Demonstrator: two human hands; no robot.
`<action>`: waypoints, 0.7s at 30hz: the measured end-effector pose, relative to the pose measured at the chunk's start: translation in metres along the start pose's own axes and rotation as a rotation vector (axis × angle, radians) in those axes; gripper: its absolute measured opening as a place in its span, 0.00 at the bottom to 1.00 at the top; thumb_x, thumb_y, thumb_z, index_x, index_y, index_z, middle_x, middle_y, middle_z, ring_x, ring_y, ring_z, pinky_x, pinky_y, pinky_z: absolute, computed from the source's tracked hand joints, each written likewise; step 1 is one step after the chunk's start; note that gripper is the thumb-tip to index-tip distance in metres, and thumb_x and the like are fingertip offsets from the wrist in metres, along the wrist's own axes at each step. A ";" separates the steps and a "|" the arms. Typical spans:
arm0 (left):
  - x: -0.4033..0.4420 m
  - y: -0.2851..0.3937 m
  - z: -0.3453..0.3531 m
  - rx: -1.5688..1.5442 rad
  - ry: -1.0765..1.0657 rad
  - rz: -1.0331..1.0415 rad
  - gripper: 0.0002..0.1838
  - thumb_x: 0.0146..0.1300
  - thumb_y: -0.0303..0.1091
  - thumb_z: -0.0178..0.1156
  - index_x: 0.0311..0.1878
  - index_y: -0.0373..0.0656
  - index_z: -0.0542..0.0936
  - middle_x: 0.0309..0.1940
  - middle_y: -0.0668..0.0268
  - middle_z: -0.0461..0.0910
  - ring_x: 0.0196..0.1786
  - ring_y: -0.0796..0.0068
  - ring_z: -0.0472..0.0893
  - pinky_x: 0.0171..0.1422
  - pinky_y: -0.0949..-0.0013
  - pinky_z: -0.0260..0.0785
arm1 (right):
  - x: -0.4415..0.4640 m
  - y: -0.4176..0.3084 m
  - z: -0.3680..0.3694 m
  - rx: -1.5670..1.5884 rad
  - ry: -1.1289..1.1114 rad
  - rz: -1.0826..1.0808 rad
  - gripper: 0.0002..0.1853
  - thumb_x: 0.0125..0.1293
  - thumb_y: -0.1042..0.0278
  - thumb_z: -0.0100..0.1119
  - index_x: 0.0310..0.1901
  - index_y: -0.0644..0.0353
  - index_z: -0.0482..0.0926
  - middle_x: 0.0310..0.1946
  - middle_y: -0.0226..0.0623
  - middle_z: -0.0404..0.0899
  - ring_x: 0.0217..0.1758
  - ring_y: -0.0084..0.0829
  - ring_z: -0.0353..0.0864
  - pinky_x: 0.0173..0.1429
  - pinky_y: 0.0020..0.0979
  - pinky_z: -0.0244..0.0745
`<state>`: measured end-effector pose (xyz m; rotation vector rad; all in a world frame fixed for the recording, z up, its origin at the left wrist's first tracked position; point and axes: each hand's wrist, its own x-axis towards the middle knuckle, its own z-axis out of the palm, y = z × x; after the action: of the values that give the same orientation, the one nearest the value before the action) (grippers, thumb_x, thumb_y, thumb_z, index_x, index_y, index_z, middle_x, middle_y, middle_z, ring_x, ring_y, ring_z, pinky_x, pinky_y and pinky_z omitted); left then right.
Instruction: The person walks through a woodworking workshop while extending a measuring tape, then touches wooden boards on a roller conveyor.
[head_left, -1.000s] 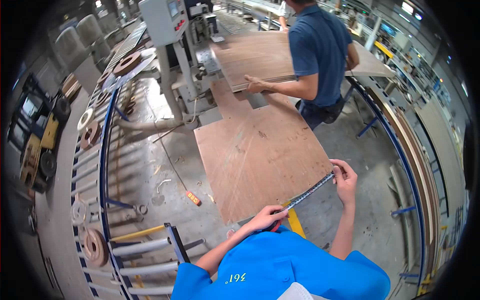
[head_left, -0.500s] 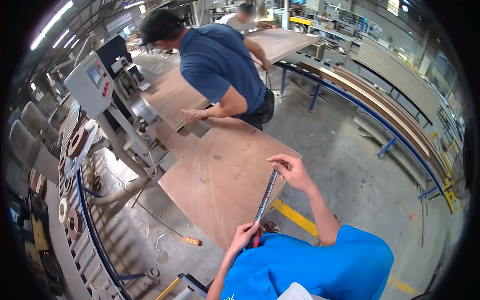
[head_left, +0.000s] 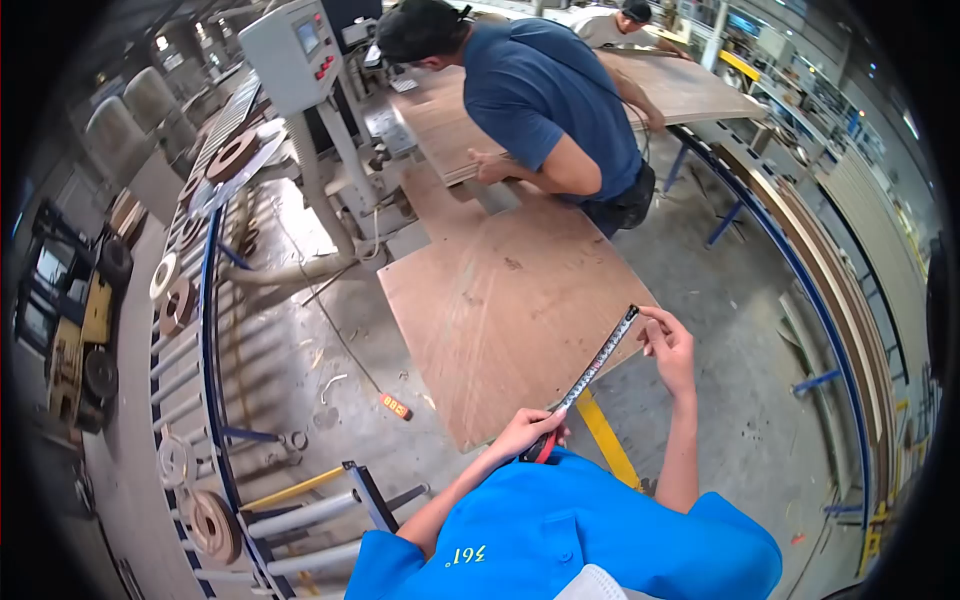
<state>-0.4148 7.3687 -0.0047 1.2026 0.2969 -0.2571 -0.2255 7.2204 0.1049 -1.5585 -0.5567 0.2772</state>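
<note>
My left hand [head_left: 530, 433] is closed around a tape measure [head_left: 541, 448] with a red and black case, held close to my blue shirt. Its marked blade [head_left: 597, 365] stretches out over the near right part of a brown wooden sheet [head_left: 500, 310]. At the blade's dark end is my right hand [head_left: 668, 345], index fingertip beside or touching the tip, thumb apart from it. The right fingers are partly bent and do not wrap the blade. Whether the blade rests on the sheet I cannot tell.
A person in a dark blue shirt [head_left: 545, 95] leans over stacked boards [head_left: 445, 130]; another person [head_left: 620, 30] stands behind. A control box [head_left: 290, 60], roller conveyor [head_left: 175, 385] and forklift [head_left: 75, 320] are left. An orange pendant control [head_left: 395, 406] lies on the floor. Blue-framed racks [head_left: 790, 215] curve along the right.
The view has swung left. My right thumb and fingers, earlier pinched at the blade's end, are now spread apart beside it. My left hand keeps its hold on the tape measure.
</note>
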 end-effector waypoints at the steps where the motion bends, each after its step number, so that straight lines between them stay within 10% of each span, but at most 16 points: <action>1: -0.001 0.001 0.000 -0.032 -0.006 0.001 0.21 0.61 0.45 0.48 0.29 0.35 0.78 0.23 0.66 0.76 0.26 0.83 0.73 0.32 0.78 0.65 | 0.001 0.000 -0.001 0.000 -0.020 0.002 0.12 0.62 0.65 0.49 0.42 0.62 0.74 0.23 0.27 0.72 0.21 0.12 0.65 0.24 0.14 0.59; 21: -0.016 0.011 0.010 -0.188 0.134 0.036 0.20 0.63 0.44 0.46 0.31 0.35 0.76 0.22 0.65 0.76 0.22 0.82 0.72 0.27 0.81 0.64 | 0.003 0.006 0.006 0.008 -0.115 0.047 0.11 0.62 0.64 0.49 0.40 0.62 0.75 0.22 0.27 0.72 0.21 0.12 0.64 0.26 0.14 0.59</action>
<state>-0.4248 7.3641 0.0140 1.0401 0.4067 -0.1150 -0.2246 7.2268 0.0987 -1.5568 -0.6077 0.4061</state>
